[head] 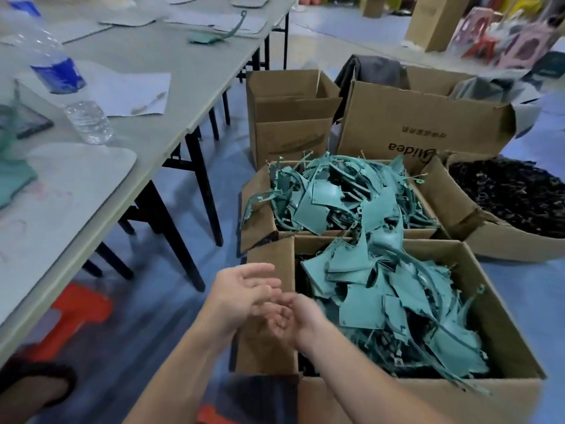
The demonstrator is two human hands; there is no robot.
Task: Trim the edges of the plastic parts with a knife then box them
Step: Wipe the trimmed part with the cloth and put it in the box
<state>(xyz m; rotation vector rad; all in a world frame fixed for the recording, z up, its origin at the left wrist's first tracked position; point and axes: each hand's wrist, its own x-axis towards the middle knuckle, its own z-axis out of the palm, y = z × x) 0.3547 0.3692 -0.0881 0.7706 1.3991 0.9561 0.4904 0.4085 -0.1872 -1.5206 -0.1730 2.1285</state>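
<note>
Both hands are empty. The left hand [244,289] lies palm-up with fingers loosely spread. The right hand [298,321] is just beside and below it, fingers slackly curled round nothing. The two touch or nearly touch above the left flap of the near box [412,399]. Teal parts [382,301] are heaped in that box, and more overflow the far box [260,215] behind it, tangled with long thin runners and spiky sprue ends. The main risk, as I judge it, lies in the reach. Bare fingers going into that tangle could be scratched by sharp untrimmed edges, and pulling one piece could drag hooked neighbours over the rim onto the floor. Trimmed and untrimmed pieces cannot be told apart from this view, so a finished one might be picked up again or a raw one left boxed. No knife is in view, and hunting for it with a part already in hand invites a fumble. On the counter [159,130] to the left stands a bottle [70,87] beside a sheet of paper, and a long runner swung carelessly across could knock it over.
</note>
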